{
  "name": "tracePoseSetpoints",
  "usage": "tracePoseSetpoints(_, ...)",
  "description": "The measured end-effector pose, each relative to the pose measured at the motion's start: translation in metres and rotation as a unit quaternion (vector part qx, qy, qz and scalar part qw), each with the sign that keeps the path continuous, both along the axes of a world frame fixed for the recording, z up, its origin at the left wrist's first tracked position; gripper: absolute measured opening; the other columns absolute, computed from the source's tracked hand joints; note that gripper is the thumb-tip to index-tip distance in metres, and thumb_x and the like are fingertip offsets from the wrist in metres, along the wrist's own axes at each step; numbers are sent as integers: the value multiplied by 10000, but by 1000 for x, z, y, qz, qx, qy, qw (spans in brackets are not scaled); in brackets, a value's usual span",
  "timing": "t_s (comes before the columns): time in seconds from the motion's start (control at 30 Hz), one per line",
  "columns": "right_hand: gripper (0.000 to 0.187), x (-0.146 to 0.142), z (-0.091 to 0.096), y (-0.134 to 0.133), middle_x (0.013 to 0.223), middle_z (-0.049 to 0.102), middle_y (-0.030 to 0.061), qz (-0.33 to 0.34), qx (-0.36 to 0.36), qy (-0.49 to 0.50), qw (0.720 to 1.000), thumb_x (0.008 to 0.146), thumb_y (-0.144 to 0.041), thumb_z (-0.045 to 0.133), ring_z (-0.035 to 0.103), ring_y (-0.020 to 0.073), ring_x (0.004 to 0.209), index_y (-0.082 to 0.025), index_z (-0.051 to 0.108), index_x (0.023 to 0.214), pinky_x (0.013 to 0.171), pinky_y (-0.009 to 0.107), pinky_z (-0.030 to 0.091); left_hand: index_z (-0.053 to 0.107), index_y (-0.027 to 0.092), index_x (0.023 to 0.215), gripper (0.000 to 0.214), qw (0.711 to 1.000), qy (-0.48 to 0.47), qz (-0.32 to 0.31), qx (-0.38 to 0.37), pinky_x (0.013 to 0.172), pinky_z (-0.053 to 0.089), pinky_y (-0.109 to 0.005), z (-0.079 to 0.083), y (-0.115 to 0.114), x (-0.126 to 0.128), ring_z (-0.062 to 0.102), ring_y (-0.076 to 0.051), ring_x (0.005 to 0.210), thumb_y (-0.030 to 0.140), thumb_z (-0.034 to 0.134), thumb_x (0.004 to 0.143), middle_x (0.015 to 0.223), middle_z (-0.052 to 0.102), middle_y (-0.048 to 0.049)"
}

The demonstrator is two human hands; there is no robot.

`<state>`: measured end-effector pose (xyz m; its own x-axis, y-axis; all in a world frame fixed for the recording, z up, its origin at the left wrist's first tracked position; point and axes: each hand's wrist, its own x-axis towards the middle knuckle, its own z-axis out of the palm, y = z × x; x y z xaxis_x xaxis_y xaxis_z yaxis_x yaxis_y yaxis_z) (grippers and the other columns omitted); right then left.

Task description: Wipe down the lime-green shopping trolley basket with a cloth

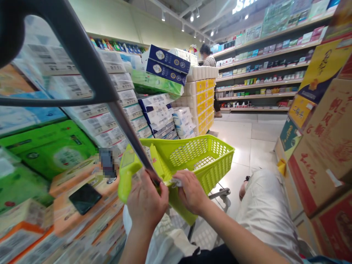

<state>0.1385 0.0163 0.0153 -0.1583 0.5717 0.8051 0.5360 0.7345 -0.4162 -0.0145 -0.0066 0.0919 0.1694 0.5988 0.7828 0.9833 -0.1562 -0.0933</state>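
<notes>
My left hand (147,201) is closed around the lower end of a grey metal tube (128,132). The tube slants up to a dark grey handle frame (104,96) at the upper left. Just to the right, my right hand (192,192) pinches a crumpled white wipe (177,182) close to the tube's lower end. Both hands are at the near end of a lime-green shopping cart basket (217,167), which has lattice sides. My fingers hide part of the joint between tube and basket.
Stacked tissue packs (107,124) line the left side, with a dark phone (85,198) lying on orange packs. Cardboard cartons (330,146) rise at the right. A person in a striped top (210,61) is farther back, near stocked shelves (258,69). A cart wheel (225,198) touches the tiled floor.
</notes>
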Motion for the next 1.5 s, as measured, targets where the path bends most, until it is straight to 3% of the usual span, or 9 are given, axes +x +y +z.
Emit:
tracePoseSetpoints(0.13, 398, 14, -2, 4, 1018, 592, 95, -86, -60, -4, 995, 735, -110, 443, 515, 241, 989, -173, 526, 1119, 950, 440, 397, 377, 0, 1308, 609, 1000, -6, 3, -6, 660, 519, -387, 0, 0, 0, 684, -297, 721, 326, 494, 808, 782, 700, -133)
tracePoseSetpoints(0.37, 408, -4, 9, -3, 1050, 585, 89, -24, -54, -22, 998, 808, -199, 438, 514, 236, 999, -168, 486, 1213, 915, 395, 393, 416, -8, 1255, 559, 1000, -3, -4, 6, 635, 513, -379, 0, 0, -2, 676, -294, 680, 326, 481, 813, 733, 694, -128)
tracePoseSetpoints(0.57, 306, 4, 1, 4, 992, 599, 89, -103, -57, -27, 993, 852, -177, 419, 511, 234, 959, -168, 536, 1135, 895, 388, 379, 454, 49, 1215, 501, 1000, -15, 3, 0, 646, 509, -374, 1, 1, -6, 677, -287, 678, 342, 499, 812, 702, 684, -91)
tracePoseSetpoints(0.8, 502, -14, 14, -7, 1075, 561, 89, -8, -66, -36, 997, 688, -151, 496, 493, 245, 1019, -177, 473, 1189, 925, 414, 397, 451, 46, 1190, 487, 1000, -3, 9, 5, 609, 490, -367, 2, 1, -7, 665, -292, 663, 345, 487, 808, 685, 674, -93)
tracePoseSetpoints(0.97, 550, -6, 8, -7, 1214, 532, 137, -71, -50, -25, 996, 783, -83, 439, 474, 258, 1140, -165, 407, 1326, 973, 444, 409, 453, 60, 1185, 464, 1000, 0, 4, 15, 617, 494, -359, 1, 1, -9, 670, -284, 678, 336, 482, 813, 695, 673, -85)
tracePoseSetpoints(1.07, 561, -10, 10, -9, 1254, 524, 147, -50, -43, -31, 997, 835, -86, 440, 490, 248, 1149, -166, 363, 1385, 977, 430, 436, 450, 35, 1198, 490, 1000, 2, 7, 20, 612, 498, -362, 2, 1, -8, 671, -287, 671, 341, 478, 817, 689, 674, -95)
tracePoseSetpoints(1.23, 393, -25, 16, -9, 1166, 586, 84, 56, -26, -37, 997, 872, -108, 474, 533, 201, 1090, -195, 467, 1254, 988, 375, 443, 433, -32, 1227, 562, 1000, 9, -2, 22, 603, 497, -361, 1, 1, -8, 670, -289, 664, 345, 474, 811, 679, 674, -118)
tracePoseSetpoints(1.4, 188, -6, 5, -1, 1023, 617, 88, -8, -40, -31, 999, 919, -154, 443, 558, 216, 945, -182, 532, 1083, 861, 380, 467, 466, 31, 1224, 512, 1000, -23, -8, -3, 677, 518, -375, 0, 2, -12, 669, -275, 685, 337, 502, 816, 707, 677, -90)
tracePoseSetpoints(1.5, 173, 6, 4, -2, 983, 611, 99, -46, -71, -32, 996, 942, -189, 402, 544, 232, 904, -172, 527, 1061, 824, 399, 455, 410, 36, 1309, 580, 998, -55, -37, 20, 817, 512, -421, 5, -1, -9, 662, -295, 859, 296, 527, 803, 916, 682, -146)
